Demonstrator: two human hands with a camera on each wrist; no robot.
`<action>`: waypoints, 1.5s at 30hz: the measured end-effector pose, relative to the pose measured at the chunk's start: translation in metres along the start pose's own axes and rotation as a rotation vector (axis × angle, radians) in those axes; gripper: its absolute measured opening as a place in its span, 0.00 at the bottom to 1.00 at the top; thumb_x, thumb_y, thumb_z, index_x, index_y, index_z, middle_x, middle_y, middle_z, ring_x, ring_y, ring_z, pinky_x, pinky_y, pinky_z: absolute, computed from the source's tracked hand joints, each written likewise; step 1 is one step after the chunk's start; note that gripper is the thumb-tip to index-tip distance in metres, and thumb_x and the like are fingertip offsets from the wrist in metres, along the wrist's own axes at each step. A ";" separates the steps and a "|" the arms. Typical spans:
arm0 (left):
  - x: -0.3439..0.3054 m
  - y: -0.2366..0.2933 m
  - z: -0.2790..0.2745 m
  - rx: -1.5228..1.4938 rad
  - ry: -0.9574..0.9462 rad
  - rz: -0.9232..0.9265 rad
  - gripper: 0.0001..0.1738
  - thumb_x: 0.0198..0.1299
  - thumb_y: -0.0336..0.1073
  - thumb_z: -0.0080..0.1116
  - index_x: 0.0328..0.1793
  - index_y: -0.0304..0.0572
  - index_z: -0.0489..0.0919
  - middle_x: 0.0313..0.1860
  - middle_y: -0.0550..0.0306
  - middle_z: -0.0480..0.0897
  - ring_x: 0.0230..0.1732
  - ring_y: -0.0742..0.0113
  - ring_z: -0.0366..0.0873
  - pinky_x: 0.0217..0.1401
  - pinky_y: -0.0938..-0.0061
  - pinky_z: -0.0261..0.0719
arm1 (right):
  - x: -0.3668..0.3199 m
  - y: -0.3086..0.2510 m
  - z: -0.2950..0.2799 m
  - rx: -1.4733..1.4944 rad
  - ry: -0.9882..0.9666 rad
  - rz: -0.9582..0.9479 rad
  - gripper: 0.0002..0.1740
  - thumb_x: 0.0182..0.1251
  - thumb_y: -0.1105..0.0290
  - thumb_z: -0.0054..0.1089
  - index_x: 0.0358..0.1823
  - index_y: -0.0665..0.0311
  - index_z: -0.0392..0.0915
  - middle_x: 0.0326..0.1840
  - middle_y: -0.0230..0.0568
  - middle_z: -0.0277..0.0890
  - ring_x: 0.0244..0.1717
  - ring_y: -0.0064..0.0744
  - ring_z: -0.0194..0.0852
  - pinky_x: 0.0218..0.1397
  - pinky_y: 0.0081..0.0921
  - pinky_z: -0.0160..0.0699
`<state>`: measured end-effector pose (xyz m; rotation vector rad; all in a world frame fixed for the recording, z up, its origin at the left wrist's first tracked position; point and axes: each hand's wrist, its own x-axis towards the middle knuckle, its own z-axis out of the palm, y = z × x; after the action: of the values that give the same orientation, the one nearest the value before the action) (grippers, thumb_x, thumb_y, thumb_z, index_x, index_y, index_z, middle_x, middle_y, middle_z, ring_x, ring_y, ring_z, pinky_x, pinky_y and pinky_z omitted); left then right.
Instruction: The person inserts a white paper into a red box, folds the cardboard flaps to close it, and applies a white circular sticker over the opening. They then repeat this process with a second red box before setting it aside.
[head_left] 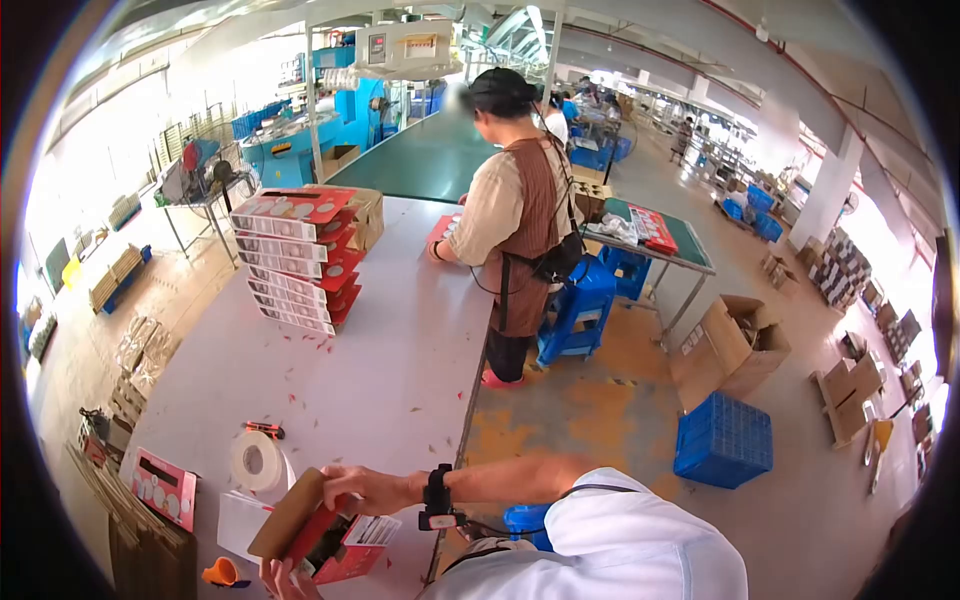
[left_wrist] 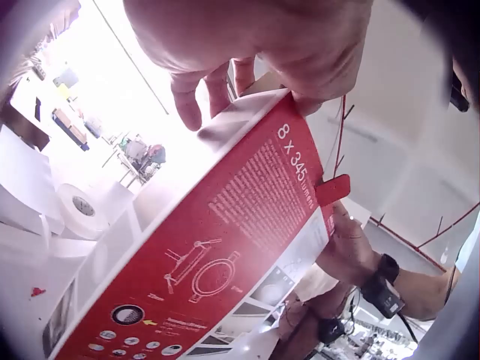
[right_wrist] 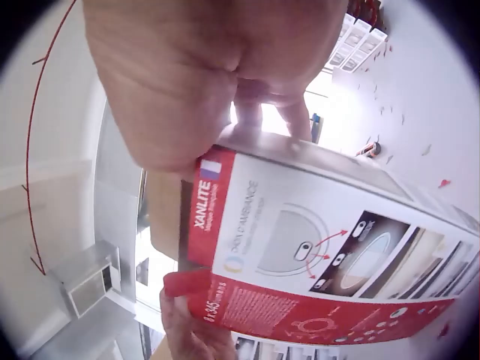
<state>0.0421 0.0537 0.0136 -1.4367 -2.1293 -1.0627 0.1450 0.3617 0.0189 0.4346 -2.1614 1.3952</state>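
Observation:
A red and white printed box [head_left: 345, 560] with raised flaps lies near the table's front edge; dark contents show inside in the head view. My left hand [head_left: 287, 580] grips its near left end; in the left wrist view that hand [left_wrist: 251, 49] has fingers over one side and the thumb on the other. At the far side, my right hand [head_left: 365, 490] holds the top edge beside a brown cardboard flap [head_left: 288, 515]. Seen from the right wrist, the right hand [right_wrist: 214, 67] curls over the edge of the box [right_wrist: 300, 247].
A tape roll [head_left: 257, 461], a red and black cutter [head_left: 265, 430] and an orange object [head_left: 222, 573] lie left of the box. Farther along stand stacked red boxes [head_left: 300, 260]. A person [head_left: 520, 210] stands at the table's right side; a blue crate [head_left: 724, 440] is on the floor.

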 end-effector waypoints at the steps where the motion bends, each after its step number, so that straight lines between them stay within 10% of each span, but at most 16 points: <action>1: -0.002 -0.003 0.003 -0.067 0.022 -0.010 0.19 0.78 0.31 0.62 0.71 0.33 0.79 0.76 0.39 0.72 0.71 0.44 0.78 0.65 0.55 0.87 | -0.002 0.001 -0.001 -0.017 -0.011 -0.027 0.12 0.64 0.80 0.65 0.47 0.61 0.79 0.55 0.52 0.72 0.51 0.52 0.80 0.47 0.40 0.82; 2: -0.009 -0.010 0.008 -0.135 0.043 -0.019 0.19 0.78 0.30 0.61 0.71 0.33 0.79 0.75 0.38 0.73 0.70 0.42 0.79 0.62 0.56 0.90 | -0.004 0.004 -0.006 0.067 -0.179 0.131 0.13 0.63 0.80 0.71 0.47 0.63 0.79 0.70 0.54 0.65 0.68 0.55 0.71 0.69 0.48 0.74; 9: 0.009 0.002 -0.001 -0.120 0.034 0.043 0.12 0.77 0.31 0.64 0.56 0.27 0.87 0.72 0.33 0.77 0.68 0.39 0.81 0.55 0.57 0.95 | -0.015 -0.035 -0.024 -0.025 -0.415 0.192 0.16 0.66 0.69 0.74 0.53 0.59 0.82 0.81 0.56 0.60 0.76 0.59 0.64 0.80 0.52 0.67; 10: 0.013 0.002 -0.002 -0.100 0.034 0.078 0.13 0.77 0.32 0.63 0.58 0.27 0.86 0.73 0.33 0.77 0.68 0.39 0.81 0.56 0.57 0.94 | -0.020 -0.030 -0.019 -0.007 -0.326 0.137 0.14 0.69 0.69 0.72 0.54 0.59 0.82 0.64 0.57 0.77 0.67 0.61 0.73 0.85 0.57 0.59; 13: 0.002 0.008 0.006 -0.502 0.112 -0.222 0.17 0.80 0.35 0.60 0.65 0.29 0.83 0.75 0.33 0.75 0.70 0.38 0.79 0.63 0.52 0.88 | -0.031 -0.032 -0.010 -0.023 -0.254 0.159 0.13 0.71 0.70 0.70 0.55 0.58 0.82 0.42 0.53 0.84 0.52 0.62 0.80 0.86 0.61 0.51; 19: 0.025 0.024 0.010 -0.516 -0.007 -0.678 0.32 0.79 0.43 0.61 0.81 0.31 0.70 0.81 0.38 0.69 0.77 0.45 0.70 0.80 0.50 0.70 | -0.028 -0.032 -0.006 -0.055 -0.154 0.026 0.10 0.71 0.73 0.69 0.51 0.60 0.83 0.27 0.49 0.81 0.44 0.59 0.81 0.85 0.58 0.52; 22: 0.038 0.032 0.012 -0.524 -0.199 -0.795 0.36 0.76 0.41 0.65 0.84 0.34 0.67 0.81 0.40 0.70 0.76 0.48 0.71 0.80 0.52 0.71 | -0.027 -0.027 -0.012 -0.019 -0.287 0.121 0.16 0.70 0.68 0.72 0.57 0.59 0.81 0.48 0.56 0.84 0.55 0.61 0.81 0.86 0.61 0.50; 28: 0.038 0.035 0.016 -0.867 -0.122 -0.876 0.47 0.72 0.43 0.71 0.90 0.42 0.58 0.83 0.43 0.68 0.77 0.49 0.71 0.83 0.47 0.67 | -0.041 -0.026 0.018 0.416 0.303 0.535 0.41 0.67 0.51 0.80 0.73 0.56 0.67 0.82 0.45 0.61 0.85 0.43 0.56 0.86 0.46 0.56; 33: 0.008 0.017 0.048 -1.013 0.157 -0.892 0.35 0.70 0.26 0.66 0.82 0.37 0.67 0.75 0.51 0.73 0.77 0.63 0.67 0.80 0.64 0.67 | -0.023 -0.021 0.015 0.241 -0.030 0.892 0.42 0.71 0.54 0.76 0.80 0.59 0.66 0.68 0.42 0.80 0.66 0.30 0.77 0.69 0.36 0.79; 37: 0.033 0.037 0.025 -1.126 0.074 -0.779 0.36 0.65 0.26 0.70 0.79 0.39 0.69 0.72 0.53 0.76 0.73 0.62 0.73 0.76 0.64 0.74 | -0.017 -0.036 0.016 0.618 0.045 0.765 0.33 0.76 0.71 0.69 0.78 0.61 0.66 0.71 0.40 0.78 0.71 0.27 0.73 0.74 0.32 0.76; 45: 0.037 0.029 0.021 -1.223 0.205 -0.926 0.35 0.62 0.22 0.69 0.76 0.38 0.71 0.66 0.53 0.81 0.67 0.64 0.80 0.72 0.66 0.80 | 0.031 -0.047 0.008 0.423 -0.114 0.810 0.30 0.75 0.76 0.68 0.75 0.62 0.70 0.70 0.38 0.79 0.71 0.29 0.75 0.74 0.32 0.77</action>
<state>0.0551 0.0982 0.0355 -0.4234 -1.9688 -3.0149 0.1428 0.3355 0.0690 -0.2785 -2.2225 2.3227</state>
